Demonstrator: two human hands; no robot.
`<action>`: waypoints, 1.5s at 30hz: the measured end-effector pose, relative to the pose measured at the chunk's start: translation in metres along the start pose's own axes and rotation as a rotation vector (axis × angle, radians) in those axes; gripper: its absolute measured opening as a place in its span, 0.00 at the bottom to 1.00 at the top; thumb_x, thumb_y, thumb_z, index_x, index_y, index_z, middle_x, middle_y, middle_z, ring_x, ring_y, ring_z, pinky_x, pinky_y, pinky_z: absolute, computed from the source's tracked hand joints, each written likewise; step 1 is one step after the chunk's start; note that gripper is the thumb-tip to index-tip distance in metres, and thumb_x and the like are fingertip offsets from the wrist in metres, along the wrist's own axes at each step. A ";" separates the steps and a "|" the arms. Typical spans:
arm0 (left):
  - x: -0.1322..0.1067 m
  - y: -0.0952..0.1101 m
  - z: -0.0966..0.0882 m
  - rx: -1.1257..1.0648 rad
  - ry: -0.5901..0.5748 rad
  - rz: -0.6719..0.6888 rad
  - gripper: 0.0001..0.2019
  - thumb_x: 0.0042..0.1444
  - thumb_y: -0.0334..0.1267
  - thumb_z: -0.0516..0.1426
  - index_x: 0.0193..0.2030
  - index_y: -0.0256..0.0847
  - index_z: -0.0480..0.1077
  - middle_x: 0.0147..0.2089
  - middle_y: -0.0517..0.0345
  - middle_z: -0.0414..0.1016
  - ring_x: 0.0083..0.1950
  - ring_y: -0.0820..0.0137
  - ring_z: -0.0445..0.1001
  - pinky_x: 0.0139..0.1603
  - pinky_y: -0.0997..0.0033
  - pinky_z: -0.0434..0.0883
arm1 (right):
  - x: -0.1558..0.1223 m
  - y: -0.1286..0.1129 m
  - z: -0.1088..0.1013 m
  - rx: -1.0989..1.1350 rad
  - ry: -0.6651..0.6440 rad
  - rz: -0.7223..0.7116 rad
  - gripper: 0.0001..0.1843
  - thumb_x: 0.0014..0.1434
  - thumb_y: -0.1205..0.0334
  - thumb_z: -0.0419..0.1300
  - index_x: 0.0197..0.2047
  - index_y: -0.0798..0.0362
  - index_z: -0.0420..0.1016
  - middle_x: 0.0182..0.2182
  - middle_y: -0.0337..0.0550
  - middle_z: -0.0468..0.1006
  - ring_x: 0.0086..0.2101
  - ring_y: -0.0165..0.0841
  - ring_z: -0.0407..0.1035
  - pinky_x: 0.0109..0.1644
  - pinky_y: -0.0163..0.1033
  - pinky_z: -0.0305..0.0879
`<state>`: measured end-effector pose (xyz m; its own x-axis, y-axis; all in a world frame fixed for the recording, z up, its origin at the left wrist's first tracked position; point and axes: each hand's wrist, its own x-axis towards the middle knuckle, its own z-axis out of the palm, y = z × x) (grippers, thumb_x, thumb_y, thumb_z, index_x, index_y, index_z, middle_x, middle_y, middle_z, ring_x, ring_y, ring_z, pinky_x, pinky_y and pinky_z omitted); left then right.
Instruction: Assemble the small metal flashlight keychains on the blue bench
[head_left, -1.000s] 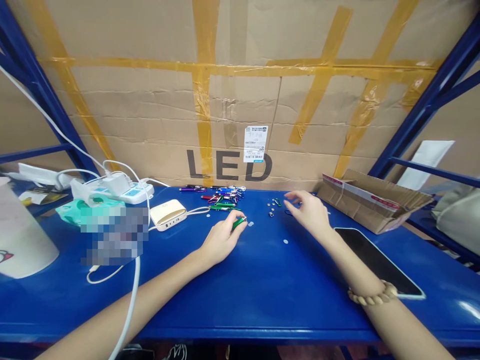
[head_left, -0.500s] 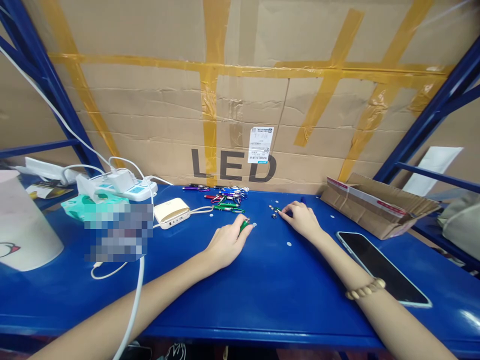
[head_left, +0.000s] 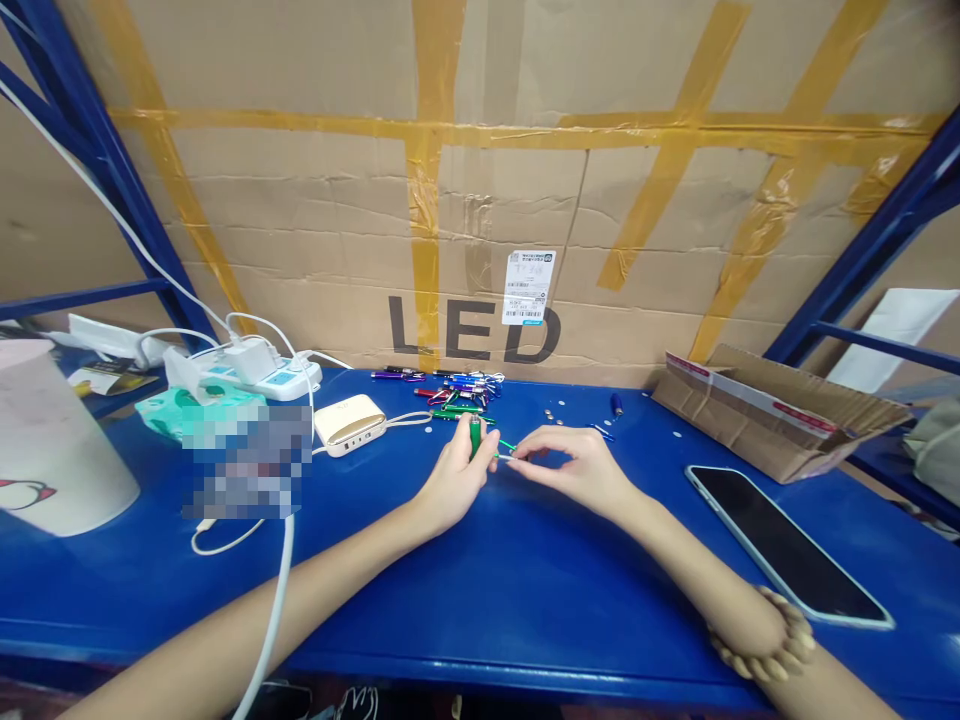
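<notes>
My left hand (head_left: pixel 452 480) is closed round a small green metal tube (head_left: pixel 475 434), which stands upright with its silver end on top. Close beside it, my right hand (head_left: pixel 577 468) pinches a thin green-and-silver clip (head_left: pixel 507 458) between thumb and fingertips. The clip reaches toward the left thumb; whether it touches the tube I cannot tell. Beyond the hands lies a pile of slim coloured metal pens or torches (head_left: pixel 469 384) with clips. Small metal bits (head_left: pixel 549 415) lie behind the right hand, near a short blue tube (head_left: pixel 616 404).
A phone (head_left: pixel 787 545) lies right of my right forearm, before an open cardboard box (head_left: pixel 750 415). At left stand a cream power bank (head_left: pixel 350 425), a power strip (head_left: pixel 289 380), a green tissue pack (head_left: pixel 195 408) and a white bin (head_left: pixel 60 450). A white cable crosses my left forearm.
My right hand has moved left from the small metal bits to my left hand, now with the clip in its fingers. The green tube has been turned upright in my left hand.
</notes>
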<state>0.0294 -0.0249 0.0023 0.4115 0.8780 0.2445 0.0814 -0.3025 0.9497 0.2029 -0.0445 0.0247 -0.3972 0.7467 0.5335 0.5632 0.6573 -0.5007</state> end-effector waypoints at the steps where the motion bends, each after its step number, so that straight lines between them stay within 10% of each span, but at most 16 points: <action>1: 0.000 -0.001 0.000 0.011 0.007 0.017 0.11 0.60 0.46 0.46 0.33 0.43 0.50 0.25 0.69 0.56 0.20 0.80 0.54 0.22 0.79 0.54 | -0.001 -0.002 0.002 0.003 -0.002 -0.007 0.11 0.55 0.55 0.57 0.31 0.51 0.77 0.30 0.42 0.79 0.31 0.33 0.71 0.36 0.38 0.68; 13: -0.001 0.009 -0.006 0.282 0.016 0.166 0.07 0.60 0.36 0.46 0.31 0.42 0.51 0.25 0.66 0.55 0.24 0.76 0.55 0.27 0.75 0.56 | -0.008 -0.006 0.008 -0.152 -0.209 -0.049 0.18 0.62 0.56 0.48 0.48 0.53 0.72 0.29 0.44 0.76 0.26 0.31 0.67 0.32 0.36 0.64; 28: -0.003 0.007 -0.007 0.297 -0.015 0.116 0.10 0.61 0.43 0.44 0.31 0.42 0.51 0.23 0.67 0.54 0.23 0.76 0.55 0.26 0.76 0.56 | -0.005 -0.005 0.007 -0.108 0.167 -0.107 0.15 0.60 0.61 0.51 0.40 0.58 0.76 0.23 0.42 0.73 0.19 0.26 0.62 0.23 0.32 0.62; 33: -0.008 0.010 -0.004 0.664 -0.107 0.121 0.06 0.60 0.40 0.44 0.35 0.43 0.56 0.22 0.66 0.60 0.22 0.72 0.62 0.25 0.75 0.54 | -0.003 -0.014 0.006 0.015 0.304 0.056 0.14 0.58 0.61 0.53 0.38 0.59 0.78 0.19 0.38 0.73 0.16 0.25 0.63 0.24 0.32 0.66; 39: -0.009 0.010 -0.004 0.930 -0.174 0.127 0.09 0.61 0.36 0.41 0.47 0.42 0.56 0.28 0.57 0.70 0.28 0.63 0.72 0.25 0.73 0.54 | -0.003 -0.017 0.015 0.036 0.209 0.056 0.16 0.59 0.58 0.52 0.41 0.56 0.77 0.17 0.37 0.70 0.18 0.26 0.63 0.25 0.32 0.64; 45: 0.000 0.018 -0.017 0.737 0.038 0.059 0.06 0.62 0.41 0.41 0.38 0.45 0.54 0.26 0.62 0.65 0.28 0.65 0.69 0.29 0.72 0.59 | -0.004 -0.008 0.013 0.105 -0.073 0.120 0.17 0.60 0.57 0.50 0.34 0.56 0.78 0.18 0.37 0.71 0.20 0.26 0.64 0.27 0.31 0.62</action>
<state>0.0153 -0.0238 0.0228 0.4031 0.8609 0.3104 0.6539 -0.5082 0.5604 0.1904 -0.0518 0.0180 -0.3854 0.8234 0.4166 0.5327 0.5671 -0.6281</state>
